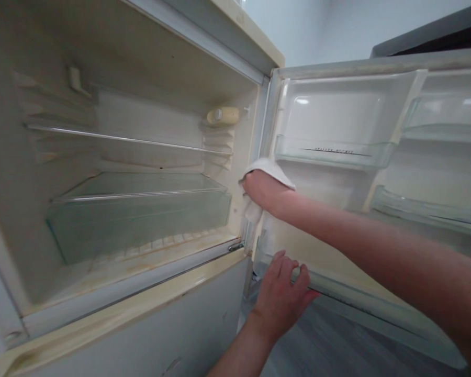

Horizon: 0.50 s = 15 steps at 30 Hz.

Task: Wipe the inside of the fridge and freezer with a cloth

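Head view: An open fridge (pixel 113 220) fills the left of the scene, and its door (pixel 377 173) stands swung out to the right.

The right hand (pixel 261 188) is closed around a white cloth (pixel 267 168). The cloth is pressed against the hinge-side edge of the fridge, between the cabinet wall and the door. Part of the cloth drapes over the top of the hand and part hangs below it.

The left hand (pixel 281 293) is lower and nearer. Its fingers (pixel 288 269) curl over the bottom edge of the door, gripping it just right of the hinge.

Inside the fridge, a glass shelf (pixel 121 139) spans the upper part. A clear drawer (pixel 141 214) sits below it. A yellowed knob (pixel 223 115) is fixed to the right inner wall, near the top.

The door carries a clear upper bin (pixel 333 154) and a lower bin (pixel 427 212) further right.
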### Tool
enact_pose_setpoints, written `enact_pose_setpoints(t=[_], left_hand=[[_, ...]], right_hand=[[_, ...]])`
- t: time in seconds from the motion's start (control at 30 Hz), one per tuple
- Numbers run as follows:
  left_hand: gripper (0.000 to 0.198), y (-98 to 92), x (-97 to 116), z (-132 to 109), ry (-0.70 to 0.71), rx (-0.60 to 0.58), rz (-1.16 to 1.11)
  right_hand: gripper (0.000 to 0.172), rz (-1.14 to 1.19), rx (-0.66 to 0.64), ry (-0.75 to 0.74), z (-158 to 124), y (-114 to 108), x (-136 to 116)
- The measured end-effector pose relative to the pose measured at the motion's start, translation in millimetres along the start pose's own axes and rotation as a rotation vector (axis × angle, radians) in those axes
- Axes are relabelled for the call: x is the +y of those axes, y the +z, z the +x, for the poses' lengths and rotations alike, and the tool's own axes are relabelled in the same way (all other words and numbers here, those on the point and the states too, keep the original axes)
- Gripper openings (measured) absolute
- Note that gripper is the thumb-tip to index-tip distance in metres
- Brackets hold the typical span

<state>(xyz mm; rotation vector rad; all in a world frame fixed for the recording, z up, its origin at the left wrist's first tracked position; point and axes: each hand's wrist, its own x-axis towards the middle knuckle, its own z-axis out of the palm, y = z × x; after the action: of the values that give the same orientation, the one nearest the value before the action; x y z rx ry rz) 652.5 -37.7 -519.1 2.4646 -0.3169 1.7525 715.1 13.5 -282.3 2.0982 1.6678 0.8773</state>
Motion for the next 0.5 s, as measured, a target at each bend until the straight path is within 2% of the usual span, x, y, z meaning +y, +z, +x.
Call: enact_pose_setpoints(t=[0.07, 0.13, 0.23, 0.33, 0.4, 0.5], left_hand=[[0.053, -1.3, 0.2, 0.1, -0.009, 0.005, 0.016], [0.057, -2.2, 0.3, 0.2, -0.016, 0.012, 0.029], [0.063, -2.8, -0.4, 0.3, -0.021, 0.017, 0.026], [0.066, -2.0, -0.7, -1.3, -0.034, -0.024, 0.032], [0.061, -0.8, 0.6, -3.8, -0.051, -0.032, 0.052], [0.044, 1.9, 4.8, -7.9, -0.09, 0.008, 0.087]], right_hand=[[0.028, -0.1, -0.158, -0.07, -13.0, 18.5, -20.4], [0.026, -0.132, -0.272, -0.202, -22.6, 33.4, -37.3], [0.026, -0.089, -0.368, -0.359, -26.0, 49.7, -51.6], [0.025, -0.051, -0.46, -0.392, -22.0, 61.2, -61.7], [0.021, -0.01, -0.543, -0.436, -19.4, 67.3, -71.2], [0.015, 0.065, -0.696, -0.524, -20.5, 69.7, -84.7]])
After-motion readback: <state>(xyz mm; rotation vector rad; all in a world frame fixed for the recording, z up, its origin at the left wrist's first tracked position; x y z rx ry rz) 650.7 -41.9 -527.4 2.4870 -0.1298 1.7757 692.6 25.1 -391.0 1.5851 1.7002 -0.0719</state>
